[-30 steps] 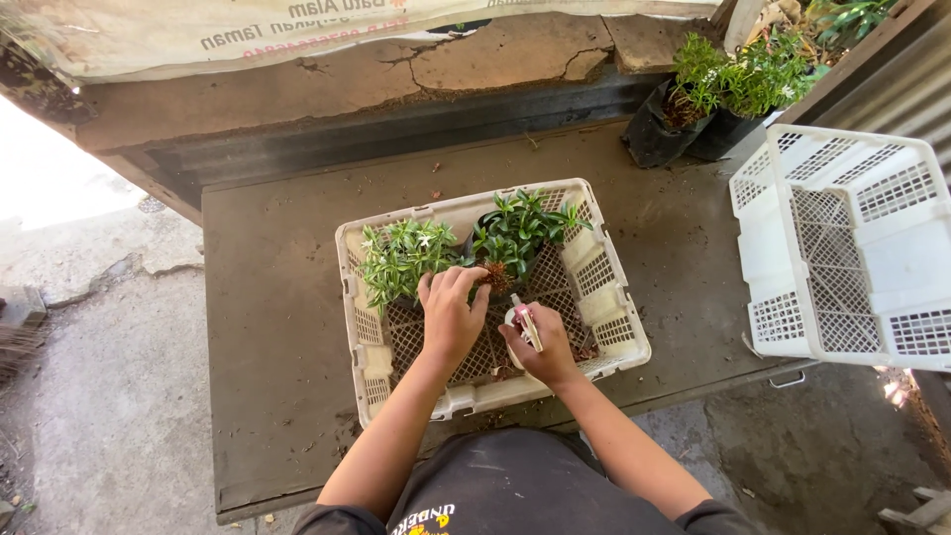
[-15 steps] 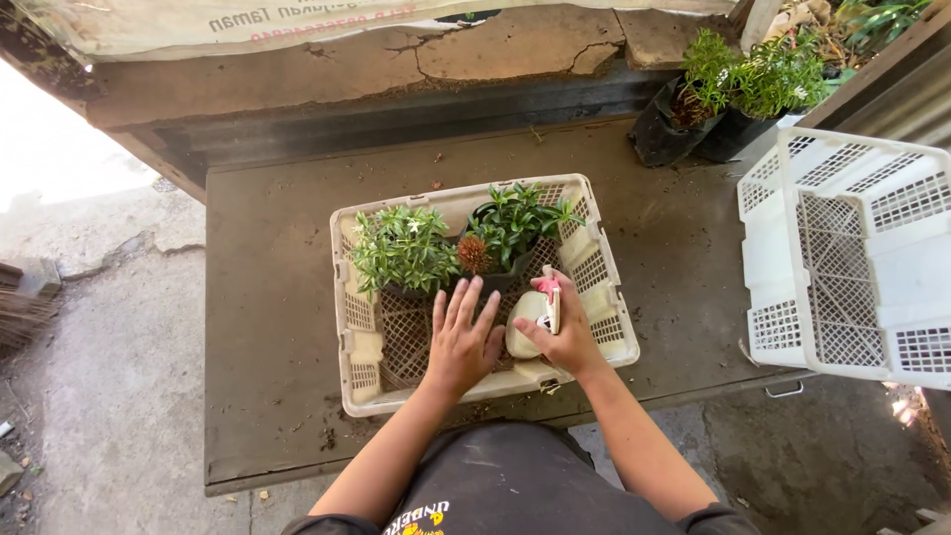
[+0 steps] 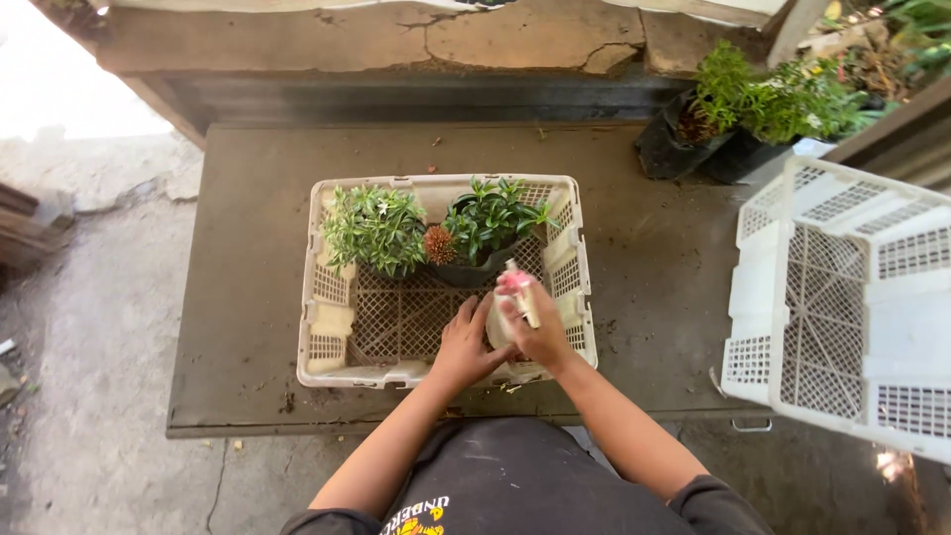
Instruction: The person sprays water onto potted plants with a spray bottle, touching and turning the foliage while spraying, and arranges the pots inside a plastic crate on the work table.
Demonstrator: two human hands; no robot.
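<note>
Plants (image 3: 428,226), two of them, are already set at the crate's (image 3: 327,332) far end, its near half bare, while a spray bottle (image 3: 514,297) is gripped by the right hand (image 3: 535,332) there and steadied by the open left hand (image 3: 468,347).

Crate (image 3: 327,327): matt cream plastic lattice. Table (image 3: 238,297): dull, scuffed metal sheet. Far wall (image 3: 396,40): rough, cracked concrete. Spray bottle (image 3: 510,297): smooth plastic.

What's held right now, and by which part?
The right hand grips a small spray bottle around its body, pink head sticking out above. The left hand touches the bottle's side, over the crate.
</note>
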